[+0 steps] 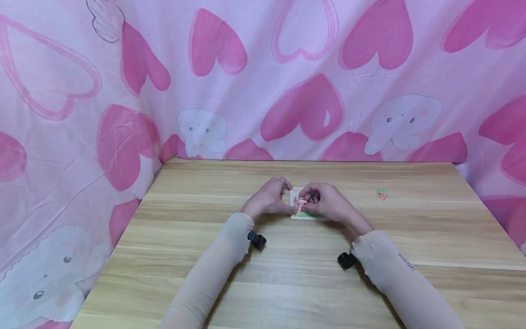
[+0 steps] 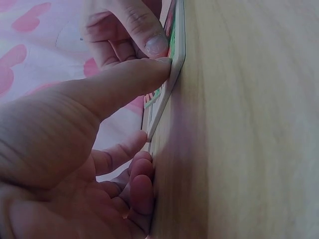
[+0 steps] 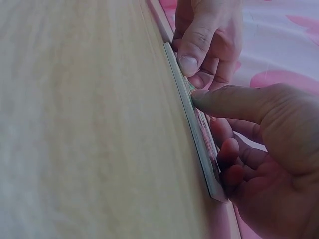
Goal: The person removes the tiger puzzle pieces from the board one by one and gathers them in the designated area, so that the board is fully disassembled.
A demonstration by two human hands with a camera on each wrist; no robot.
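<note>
My L hand (image 1: 270, 197), loosely spread, touches the board (image 1: 309, 215); R hand (image 1: 328, 201), curled above, can't tell if gripping. Prob. mid-fitting; next needs careful alignment, then the loose pc (image 1: 382, 195).

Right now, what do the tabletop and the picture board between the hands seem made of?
The tabletop looks like wood or laminate, faintly satin, with streaked grain. The picture board could be matt wood or thick card: pale, plain edge, printed face.

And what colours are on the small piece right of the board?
The small piece is green and orange-red, with a whitish spot; the head view shows it best.
</note>
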